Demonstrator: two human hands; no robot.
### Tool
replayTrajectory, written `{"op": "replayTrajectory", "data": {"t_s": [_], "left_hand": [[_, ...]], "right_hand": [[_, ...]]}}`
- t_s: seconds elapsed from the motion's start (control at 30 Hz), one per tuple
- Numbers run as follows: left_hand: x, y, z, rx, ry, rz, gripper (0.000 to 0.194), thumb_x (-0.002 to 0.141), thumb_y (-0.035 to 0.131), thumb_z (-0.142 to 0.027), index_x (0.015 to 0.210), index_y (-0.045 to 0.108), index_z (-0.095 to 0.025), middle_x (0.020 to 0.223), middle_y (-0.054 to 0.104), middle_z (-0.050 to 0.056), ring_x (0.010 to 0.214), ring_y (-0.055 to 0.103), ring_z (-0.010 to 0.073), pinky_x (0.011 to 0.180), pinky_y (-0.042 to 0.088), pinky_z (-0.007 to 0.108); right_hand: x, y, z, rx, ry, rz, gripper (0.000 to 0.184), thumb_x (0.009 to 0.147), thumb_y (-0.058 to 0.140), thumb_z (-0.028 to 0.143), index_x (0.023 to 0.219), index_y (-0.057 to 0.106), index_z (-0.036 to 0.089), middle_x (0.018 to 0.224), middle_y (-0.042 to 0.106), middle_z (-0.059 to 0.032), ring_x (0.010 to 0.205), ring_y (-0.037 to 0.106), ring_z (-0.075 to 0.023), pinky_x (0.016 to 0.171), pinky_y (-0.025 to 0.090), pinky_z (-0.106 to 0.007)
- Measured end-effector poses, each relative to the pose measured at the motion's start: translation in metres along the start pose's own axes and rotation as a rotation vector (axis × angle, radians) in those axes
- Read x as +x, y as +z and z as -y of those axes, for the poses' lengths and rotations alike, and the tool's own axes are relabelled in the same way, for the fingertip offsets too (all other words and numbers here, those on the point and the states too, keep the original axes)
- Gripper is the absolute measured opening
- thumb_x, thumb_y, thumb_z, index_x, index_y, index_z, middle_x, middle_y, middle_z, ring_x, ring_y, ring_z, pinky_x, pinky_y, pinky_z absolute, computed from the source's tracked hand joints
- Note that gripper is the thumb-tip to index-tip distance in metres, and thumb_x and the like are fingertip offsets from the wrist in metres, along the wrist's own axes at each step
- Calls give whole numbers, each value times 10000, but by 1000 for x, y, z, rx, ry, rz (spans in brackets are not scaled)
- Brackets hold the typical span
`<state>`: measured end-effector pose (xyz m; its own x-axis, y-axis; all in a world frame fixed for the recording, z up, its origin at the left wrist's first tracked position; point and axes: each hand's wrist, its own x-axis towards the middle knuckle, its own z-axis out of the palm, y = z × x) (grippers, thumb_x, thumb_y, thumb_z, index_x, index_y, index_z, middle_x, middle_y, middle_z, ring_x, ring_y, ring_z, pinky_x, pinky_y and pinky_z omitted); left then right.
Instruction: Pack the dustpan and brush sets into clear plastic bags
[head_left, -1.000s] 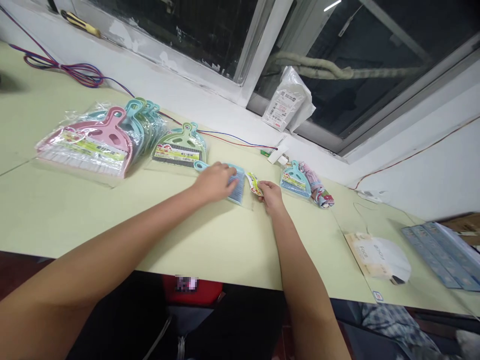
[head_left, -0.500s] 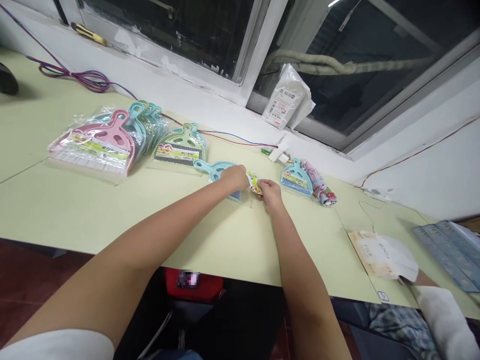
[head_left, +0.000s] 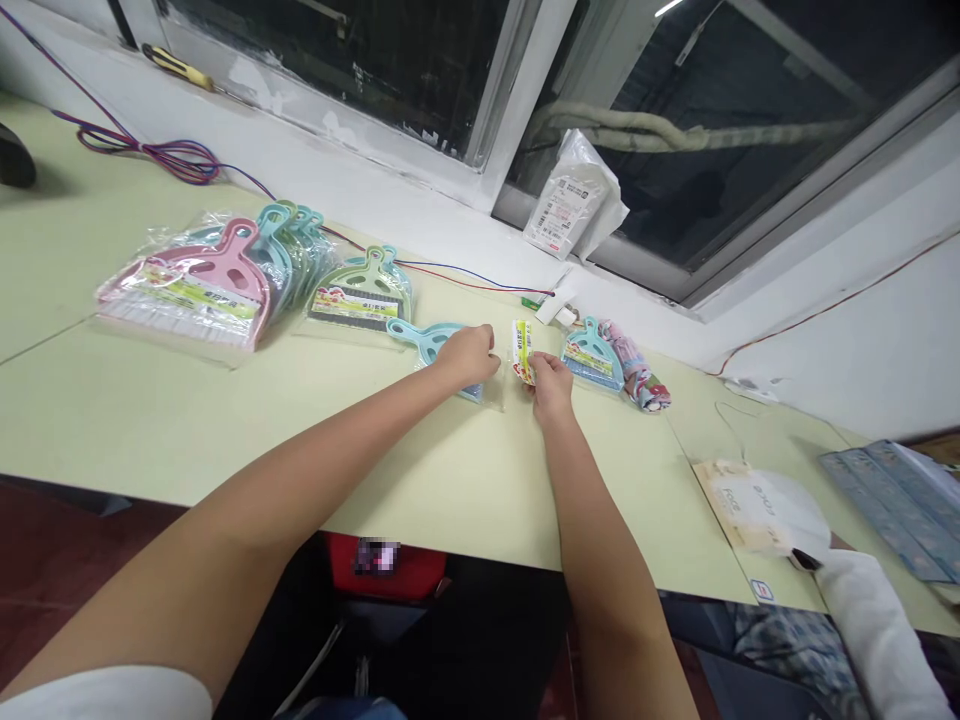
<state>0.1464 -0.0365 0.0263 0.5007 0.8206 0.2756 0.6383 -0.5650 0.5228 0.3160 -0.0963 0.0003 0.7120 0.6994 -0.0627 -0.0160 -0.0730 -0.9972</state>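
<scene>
A blue dustpan-and-brush set [head_left: 427,341] in a clear plastic bag [head_left: 494,393] lies on the table in front of me. My left hand [head_left: 466,358] is over it, fingers curled in a pinch at the bag's end and covering much of the pan; the exact grip is partly hidden. My right hand [head_left: 553,388] pinches a yellow-green and white label card [head_left: 522,350] by its lower part, just right of the bag. The card stands nearly upright, apart from the left hand.
Bagged dustpan sets, pink [head_left: 244,262] and green [head_left: 375,270] in front, stand to the left. At right are another blue set [head_left: 592,352] and a rolled floral cloth bundle [head_left: 637,370]. Wires [head_left: 465,275] run along the wall. Another person's sleeve [head_left: 874,610] reaches a paper packet [head_left: 757,510].
The label card has moved slightly right and up with my right hand, turning from slanted to nearly upright. My left hand stays at the bag. At right, the other person's arm has shifted a little.
</scene>
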Motion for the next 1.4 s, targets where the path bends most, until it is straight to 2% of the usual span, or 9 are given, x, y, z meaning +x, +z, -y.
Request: {"op": "replayTrajectory", "data": {"t_s": [0.33,0.53,0.7,1.0,1.2,1.3,1.4], "left_hand": [[-6,4,7,-90,-3,-94,134,775,577,-207,901,615,-232,868,732,36,810,657,216,624,422,307],[-12,-1,5,-119,-16,-65,112,808,596,-229,911,641,-233,882,737,36,842,668,216,719,482,308],[-16,-4,3,-149,-34,-55,104,817,605,-230,911,649,-233,885,740,32,856,671,210,766,497,307],[-17,-4,5,-175,4,-62,79,804,601,-228,875,636,-224,872,738,25,828,670,203,735,491,303],[-17,-5,3,-165,-5,-41,81,802,608,-239,879,630,-229,887,742,24,848,674,205,736,487,301],[-17,-6,2,-160,17,-41,72,798,607,-240,867,627,-227,879,739,27,843,675,208,704,480,299],[-17,-6,2,-161,12,-29,73,797,618,-243,867,629,-228,865,738,22,833,675,207,690,480,298]], "right_hand": [[-2,-5,3,-179,95,67,175,659,670,220,826,687,170,598,659,7,448,552,-122,331,374,-197],[1,-7,-1,-301,110,131,151,652,679,212,794,688,163,595,664,-9,434,547,-122,330,372,-201],[-5,-2,-2,-309,120,180,161,667,686,216,816,700,158,628,680,-20,450,555,-116,340,368,-190],[-12,5,-5,-288,121,308,227,675,740,267,868,734,149,632,675,-17,457,534,-104,331,296,-172],[-21,16,-1,-262,90,220,245,683,764,286,891,747,157,686,681,-9,515,552,-98,363,283,-175],[-25,21,3,-284,71,149,245,695,760,297,894,749,156,691,668,-1,507,523,-88,369,294,-183],[-28,26,5,-294,50,148,218,703,739,270,889,747,156,668,643,14,487,483,-76,375,300,-187]]}}
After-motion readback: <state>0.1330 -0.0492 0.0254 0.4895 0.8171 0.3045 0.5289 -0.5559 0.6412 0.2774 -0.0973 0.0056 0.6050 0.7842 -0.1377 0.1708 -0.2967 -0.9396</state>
